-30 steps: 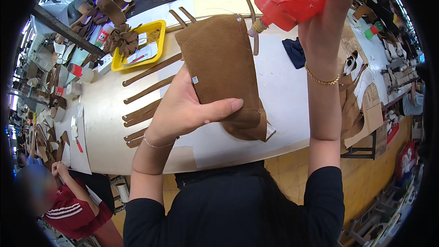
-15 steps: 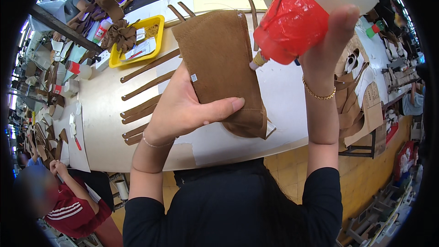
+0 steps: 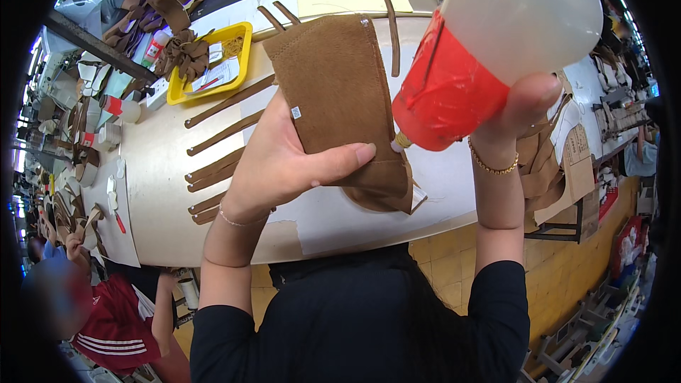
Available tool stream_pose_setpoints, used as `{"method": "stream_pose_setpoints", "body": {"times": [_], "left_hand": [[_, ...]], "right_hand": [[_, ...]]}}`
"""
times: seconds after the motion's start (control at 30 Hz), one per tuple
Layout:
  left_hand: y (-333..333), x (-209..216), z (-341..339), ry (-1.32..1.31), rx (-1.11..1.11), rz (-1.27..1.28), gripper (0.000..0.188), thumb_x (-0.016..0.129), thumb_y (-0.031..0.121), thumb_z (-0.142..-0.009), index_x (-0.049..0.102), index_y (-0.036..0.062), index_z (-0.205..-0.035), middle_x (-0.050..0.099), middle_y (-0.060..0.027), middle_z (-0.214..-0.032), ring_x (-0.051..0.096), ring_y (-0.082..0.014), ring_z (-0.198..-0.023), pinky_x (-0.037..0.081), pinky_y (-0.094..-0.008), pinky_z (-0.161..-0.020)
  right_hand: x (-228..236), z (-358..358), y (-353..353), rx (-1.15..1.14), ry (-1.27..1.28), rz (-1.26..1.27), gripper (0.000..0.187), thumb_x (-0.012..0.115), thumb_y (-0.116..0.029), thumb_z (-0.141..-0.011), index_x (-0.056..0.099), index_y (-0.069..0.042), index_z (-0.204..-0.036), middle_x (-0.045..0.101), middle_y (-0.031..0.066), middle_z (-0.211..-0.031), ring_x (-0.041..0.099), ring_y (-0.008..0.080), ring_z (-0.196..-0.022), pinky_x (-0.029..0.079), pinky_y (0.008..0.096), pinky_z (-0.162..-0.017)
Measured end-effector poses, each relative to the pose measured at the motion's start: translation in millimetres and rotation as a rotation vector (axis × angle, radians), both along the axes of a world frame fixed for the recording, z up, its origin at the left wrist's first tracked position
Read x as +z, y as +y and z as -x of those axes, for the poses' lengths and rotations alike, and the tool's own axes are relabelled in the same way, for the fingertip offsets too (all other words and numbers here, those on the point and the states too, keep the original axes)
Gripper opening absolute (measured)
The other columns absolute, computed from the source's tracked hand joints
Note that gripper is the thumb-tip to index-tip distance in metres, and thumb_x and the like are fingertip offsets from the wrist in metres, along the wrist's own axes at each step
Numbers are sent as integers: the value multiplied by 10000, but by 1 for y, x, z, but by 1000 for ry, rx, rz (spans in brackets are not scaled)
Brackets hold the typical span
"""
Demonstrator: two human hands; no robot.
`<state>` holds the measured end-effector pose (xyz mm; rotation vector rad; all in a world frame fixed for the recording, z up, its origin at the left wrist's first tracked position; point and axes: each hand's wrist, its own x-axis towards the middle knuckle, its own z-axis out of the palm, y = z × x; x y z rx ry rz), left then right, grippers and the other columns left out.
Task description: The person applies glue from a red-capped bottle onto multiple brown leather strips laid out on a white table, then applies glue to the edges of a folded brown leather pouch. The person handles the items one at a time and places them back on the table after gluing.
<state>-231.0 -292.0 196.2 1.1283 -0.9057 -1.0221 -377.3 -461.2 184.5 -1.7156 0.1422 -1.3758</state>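
A brown suede-like piece (image 3: 333, 92), stitched along its edges and bearing a small white label, is held up by my left hand (image 3: 291, 156). The thumb of that hand presses on its face; the other fingers are hidden behind it. My right hand (image 3: 521, 110) is wrapped round an upended squeeze bottle (image 3: 454, 89), translucent white above and red at the nozzle end. The bottle's tip meets or nearly meets the right edge of the brown piece, about level with my left thumb. Several narrow brown straps (image 3: 227, 131) lie on the table to the left.
A yellow tray (image 3: 248, 57) with papers and brown scraps stands at the far left of the white table (image 3: 159, 206). More brown pieces (image 3: 546, 170) rest on cardboard at the right. A person in a red top (image 3: 117, 319) sits at the lower left.
My right hand has brought the bottle's tip down along the right edge of the brown piece, toward me. My left hand has barely shifted. The person in red has moved their arms.
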Motion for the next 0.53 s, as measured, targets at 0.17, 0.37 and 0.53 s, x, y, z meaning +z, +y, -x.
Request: {"method": "stream_pose_setpoints", "body": {"times": [0.17, 0.37, 0.53], "left_hand": [[0, 6, -5, 11, 13, -41, 660, 766, 84, -713, 406, -29, -1256, 591, -103, -1091, 582, -164, -997, 476, -291, -873], [-3, 40, -32, 136, 41, 1, 436, 677, 188, -783, 546, -29, -1138, 630, -76, -975, 629, -153, -862, 522, -273, -764], [-11, 43, -68, 302, -33, 293, 352, 585, 187, -866, 578, -20, -1151, 629, -139, -1079, 646, -205, -927, 555, -312, -784]], "right_hand": [[-5, 14, -10, -5, 79, -50, 890, 426, -775, -776, 438, 4, -1207, 578, 134, -1000, 625, 254, -942, 545, 364, -789], [-49, 36, -42, 263, 61, -680, 923, 341, -779, -812, 492, 74, -1133, 600, 230, -1064, 661, 291, -838, 582, 333, -640], [-99, -5, -17, 870, -178, -1247, 917, 405, -726, -829, 434, 98, -1230, 360, 254, -1398, 559, 476, -1066, 580, 503, -740]]}}
